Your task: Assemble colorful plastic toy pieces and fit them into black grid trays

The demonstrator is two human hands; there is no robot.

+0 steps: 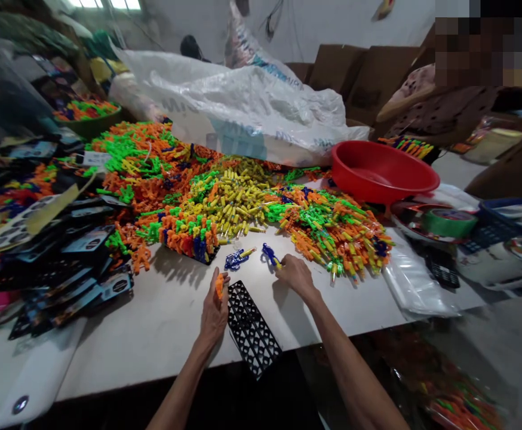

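My left hand point(214, 307) is closed around a small orange plastic figure point(219, 285). My right hand point(297, 276) pinches the yellow end of a blue plastic figure point(269, 254) over the table. Between my forearms a black perforated tray point(249, 325) lies slantwise, its near end past the table edge. Just beyond my left hand are loose blue figures point(234, 259) with a yellow piece. A block of upright figures in several colours point(188, 236) stands in a black tray behind my left hand. To the right of my right hand lies a heap of figures with yellow ends point(332, 230).
Yellow pieces point(238, 197) are heaped at centre, with orange and green figures point(131, 149) behind left. Black packages point(86, 257) are stacked at left. At right are a red basin point(381, 173), green tape point(449, 222) and plastic bags point(415, 280). Another person point(444, 107) sits back right.
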